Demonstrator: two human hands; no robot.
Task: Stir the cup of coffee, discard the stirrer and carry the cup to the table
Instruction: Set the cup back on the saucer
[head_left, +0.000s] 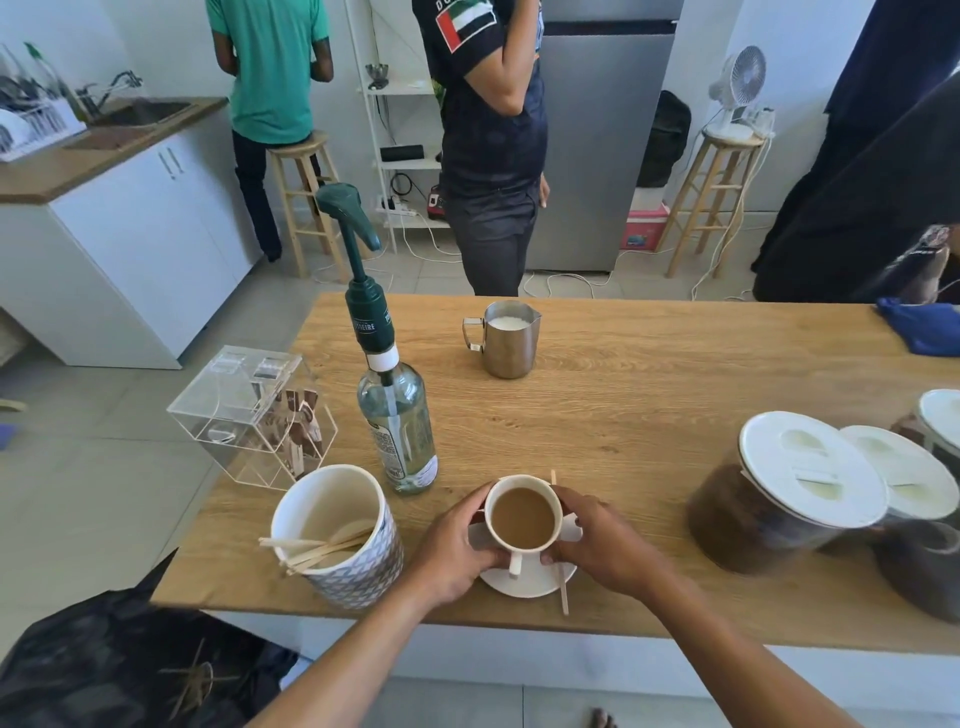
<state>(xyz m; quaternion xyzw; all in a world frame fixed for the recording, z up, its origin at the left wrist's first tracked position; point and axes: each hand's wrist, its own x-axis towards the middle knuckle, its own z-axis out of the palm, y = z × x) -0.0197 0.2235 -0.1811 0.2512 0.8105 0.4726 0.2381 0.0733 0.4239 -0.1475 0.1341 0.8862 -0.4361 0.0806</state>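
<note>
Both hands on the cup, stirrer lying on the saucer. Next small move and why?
Probably free the right hand and pick up the stirrer. The coffee in the cup looks evenly tan, and the stick lies loose across the saucer, overhanging its rim. The left hand can steady the cup. The black bag below already holds sticks.

**Clearance around the cup: tight at left, open ahead**

Left of the cup (523, 514), the patterned stirrer holder (340, 540) and the pump bottle (397, 423) stand near, narrowing the passage. To the right, lidded jars (784, 499) block the counter edge. The wooden counter (649, 415) between cup and milk pitcher (506, 340) lies bare. A black bin bag (130, 670) sits below left.
</note>
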